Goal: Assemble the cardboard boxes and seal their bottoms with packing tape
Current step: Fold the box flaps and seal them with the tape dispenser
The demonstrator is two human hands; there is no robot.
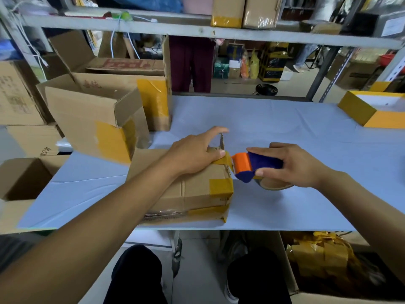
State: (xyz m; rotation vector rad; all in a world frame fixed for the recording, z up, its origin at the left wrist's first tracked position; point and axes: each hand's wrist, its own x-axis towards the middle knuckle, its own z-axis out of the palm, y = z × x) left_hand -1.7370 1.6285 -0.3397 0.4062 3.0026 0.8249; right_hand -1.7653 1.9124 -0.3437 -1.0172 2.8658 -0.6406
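- Head view: we see a box lying on the pale blue table, near its front edge, with yellow tape patches on its right end.
- Our left hand rests on top of the box, fingers straight, thumb pressing a strip of tape down at the upper right corner.
- Our right hand grips the dispenser, blue and orange, just beside the box's right end; the strip runs from it to the box.
- To the left, open boxes stand stacked, taped yellow. One flap behind them bears red lettering upside down; we cannot read it. A far-left carton carries small print, too blurred to read.
- Under the table at right, a carton holds crumpled yellow tape scraps.
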